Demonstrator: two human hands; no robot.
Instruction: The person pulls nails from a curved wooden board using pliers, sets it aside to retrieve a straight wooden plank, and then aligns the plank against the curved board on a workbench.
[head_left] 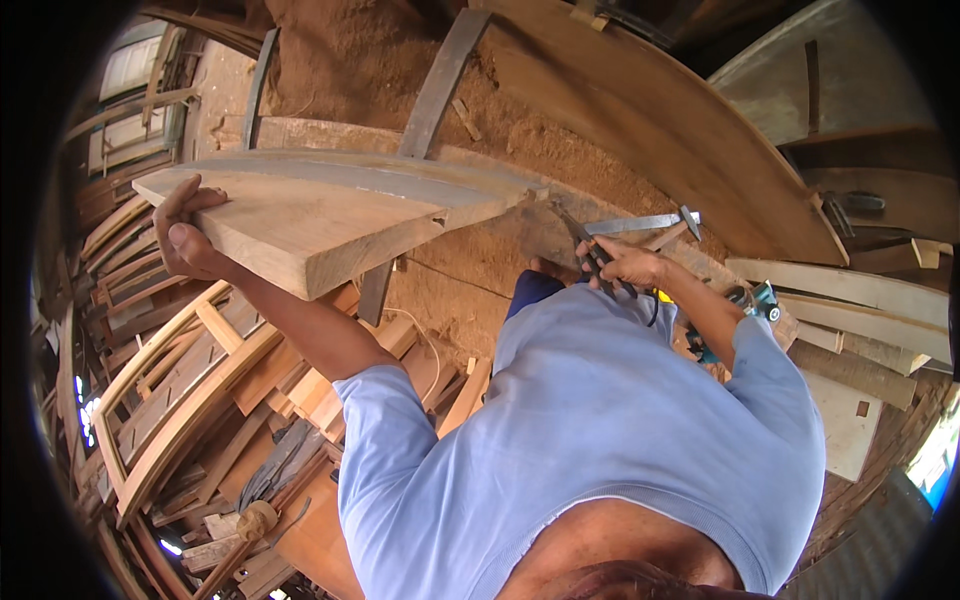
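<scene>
A thick wooden board (330,225) with a curved, grey far edge lies in front of me, raised above the ground. My left hand (190,235) grips its left end, with the fingers over the top face and the palm below the edge. My right hand (625,265) is closed around the dark handles of pliers (590,250). Their jaws point toward the board's right tip, which has a small dark notch near it. From this view I cannot tell whether the jaws touch the wood. Just beyond my right hand lies a metal try square (650,224).
Grey wooden strips (445,85) cross under the board over sawdust-covered ground. A long brown panel (640,110) leans at the far right. A teal power tool (765,300) sits by my right arm. Wooden frames (170,440) and offcuts pile up at left.
</scene>
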